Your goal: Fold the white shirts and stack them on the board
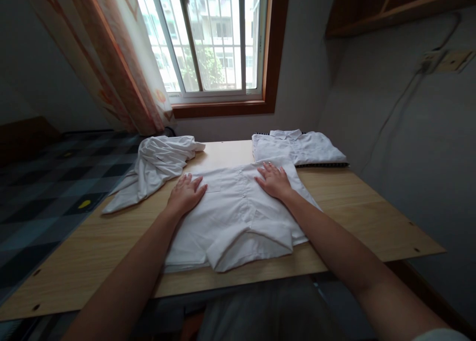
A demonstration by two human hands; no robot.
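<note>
A white buttoned shirt point(230, 207) lies spread on the wooden board, its collar towards me and its button line up the middle. My left hand point(186, 193) rests flat on the shirt's left side near the far edge, fingers apart. On the right side, my right hand point(274, 180) also lies flat on the cloth with its fingers spread. Neither hand grips the fabric. A crumpled white cloth point(159, 162) is beyond my left hand, partly over the board's left edge. Folded white shirts point(301, 147) sit at the back right.
The wooden board point(360, 207) has its near edge just in front of me. A bed with a checked cover point(40, 182) adjoins it on the left. Behind are a curtain point(122, 58) and a barred window point(219, 38). A cable point(390, 113) hangs down the right wall.
</note>
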